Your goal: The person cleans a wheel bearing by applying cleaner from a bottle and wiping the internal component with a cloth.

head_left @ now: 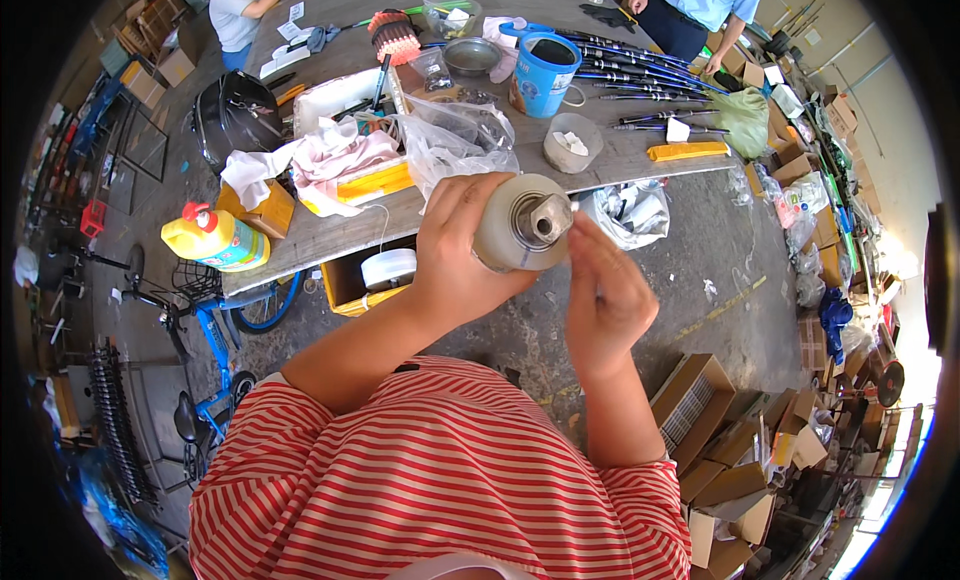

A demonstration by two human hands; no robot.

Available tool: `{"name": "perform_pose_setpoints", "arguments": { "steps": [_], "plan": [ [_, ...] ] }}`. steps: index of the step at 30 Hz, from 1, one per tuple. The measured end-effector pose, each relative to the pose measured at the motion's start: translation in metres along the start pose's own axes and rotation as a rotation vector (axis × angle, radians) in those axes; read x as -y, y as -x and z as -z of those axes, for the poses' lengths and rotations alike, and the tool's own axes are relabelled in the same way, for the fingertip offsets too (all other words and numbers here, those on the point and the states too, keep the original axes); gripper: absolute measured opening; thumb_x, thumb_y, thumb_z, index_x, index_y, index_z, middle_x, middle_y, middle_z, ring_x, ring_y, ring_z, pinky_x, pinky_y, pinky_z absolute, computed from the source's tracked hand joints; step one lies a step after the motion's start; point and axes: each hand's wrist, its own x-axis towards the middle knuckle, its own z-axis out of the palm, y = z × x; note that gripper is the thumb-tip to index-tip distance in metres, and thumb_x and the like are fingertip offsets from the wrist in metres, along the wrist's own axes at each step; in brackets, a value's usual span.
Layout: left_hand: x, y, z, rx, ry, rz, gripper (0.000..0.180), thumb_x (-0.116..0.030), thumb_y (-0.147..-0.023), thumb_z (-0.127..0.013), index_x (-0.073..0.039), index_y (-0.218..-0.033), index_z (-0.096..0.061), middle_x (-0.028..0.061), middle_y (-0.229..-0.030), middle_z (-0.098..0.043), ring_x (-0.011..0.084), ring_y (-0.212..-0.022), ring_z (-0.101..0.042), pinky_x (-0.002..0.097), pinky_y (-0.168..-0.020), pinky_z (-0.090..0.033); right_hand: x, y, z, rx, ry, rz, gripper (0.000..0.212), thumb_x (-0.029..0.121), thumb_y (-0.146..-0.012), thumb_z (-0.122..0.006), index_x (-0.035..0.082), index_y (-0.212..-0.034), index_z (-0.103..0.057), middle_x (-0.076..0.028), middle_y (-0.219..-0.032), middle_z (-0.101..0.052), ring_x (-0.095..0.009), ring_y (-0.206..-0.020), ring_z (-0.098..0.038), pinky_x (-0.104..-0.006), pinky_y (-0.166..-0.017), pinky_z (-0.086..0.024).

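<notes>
My left hand point(455, 240) is wrapped round a round, translucent bottle point(497, 230) and holds it up in front of my chest. A metal top point(546, 220) with a dark hole in its middle faces up from the bottle. Close beside that top, on its right, is my right hand point(608, 305), with thumb and fingers pinched together. What the pinch holds, if anything, is too small to make out. Just beyond the bottle, a clear plastic bag point(455, 140) lies on the table point(330, 235).
On the table are a blue bucket point(541, 85), a tub with white pieces point(573, 145), several dark rods point(640, 70) and a yellow bottle point(215, 242). Two people stand beyond. A blue bicycle point(212, 330) is at left; cardboard boxes point(695, 400) are at right.
</notes>
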Motion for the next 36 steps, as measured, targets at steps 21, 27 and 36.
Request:
{"name": "perform_pose_setpoints", "arguments": {
  "steps": [21, 27, 36],
  "plan": [
    [0.012, 0.001, 0.017, 0.369, 0.221, -0.297, 0.067, -0.015, -0.047, -0.079, 0.003, -0.108, -0.057, 0.0164, -0.102, -0.059, 0.0331, -0.093, -0.057, 0.0407, -0.084, -0.044, -0.012, -0.035, 0.03, 0.455, -0.522, 0.123, 0.019, -0.014, -0.066, -0.063, -0.002, -0.079, -0.068, -0.014, -0.089, -0.069, -0.026, -0.089, -0.067, -0.0309, -0.077, -0.054],
    [0.014, 0.0, 0.021, 0.42, 0.287, -0.294, 0.068, -0.015, -0.047, -0.078, 0.002, -0.11, -0.057, 0.0163, -0.104, -0.059, 0.0336, -0.097, -0.056, 0.0415, -0.087, -0.043, -0.01, -0.045, 0.037, 0.56, -0.478, 0.069, 0.016, -0.011, -0.066, -0.067, -0.001, -0.079, -0.067, -0.011, -0.09, -0.069, -0.02, -0.08, -0.067, -0.0268, -0.069, -0.054],
    [0.007, -0.009, 0.034, 0.564, 0.288, -0.226, 0.065, -0.019, -0.051, -0.083, 0.0, -0.109, -0.059, 0.015, -0.108, -0.058, 0.0332, -0.098, -0.056, 0.0407, -0.084, -0.044, -0.007, -0.028, 0.036, 0.424, -0.539, -0.157, 0.017, -0.01, -0.07, -0.068, 0.0, -0.083, -0.069, -0.009, -0.086, -0.069, -0.016, -0.076, -0.066, -0.0246, -0.065, -0.053]
  ]
}}
